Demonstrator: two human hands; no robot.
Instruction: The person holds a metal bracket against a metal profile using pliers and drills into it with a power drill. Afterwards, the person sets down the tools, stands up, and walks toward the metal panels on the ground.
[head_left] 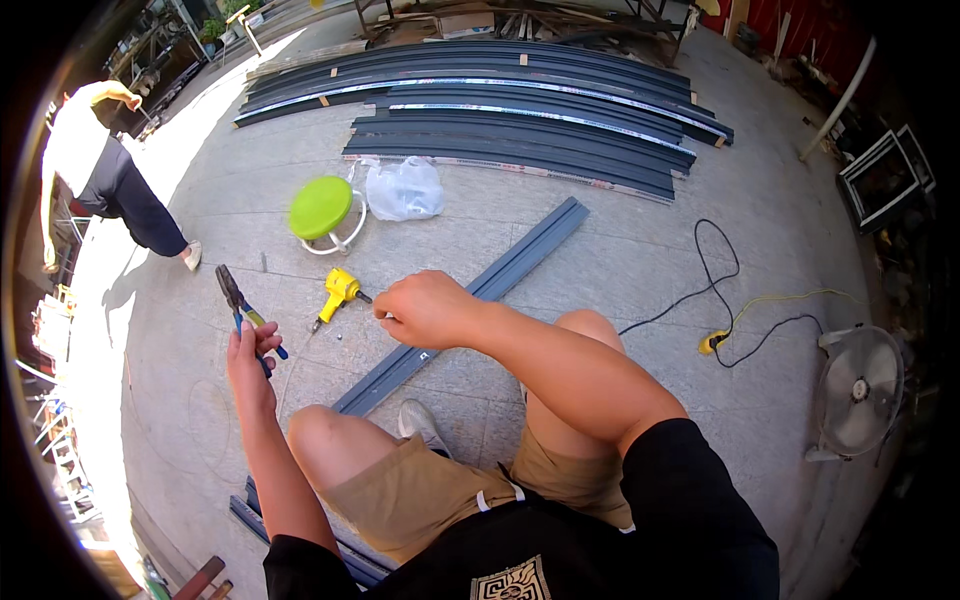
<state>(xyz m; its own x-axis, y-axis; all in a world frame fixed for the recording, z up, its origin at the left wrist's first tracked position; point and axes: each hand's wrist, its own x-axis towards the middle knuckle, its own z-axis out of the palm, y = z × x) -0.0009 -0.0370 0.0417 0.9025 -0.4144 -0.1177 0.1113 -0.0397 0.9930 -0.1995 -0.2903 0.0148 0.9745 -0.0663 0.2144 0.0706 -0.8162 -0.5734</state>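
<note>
My left hand (252,352) is closed round the blue handles of a pair of pliers (231,287), whose dark jaws point up and away from me. The pliers' handles stand apart. Over a long grey metal profile (530,246) lying slantwise on the floor, my right hand (425,308) is curled with the fingertips together; anything in them is hidden. Just left of those fingers, a yellow pistol-shaped power tool (341,287) lies on the floor, its dark tip toward my right hand. A tiny metal piece or two lie beside the tool.
Beyond are a green-topped stool (321,207), a clear plastic bag (404,189) and stacked dark profiles (520,130). A fan (858,392) stands at right, near a black cable with a yellow socket (713,342). At far left, another person (120,180) stands. More profiles (250,515) lie by my left leg.
</note>
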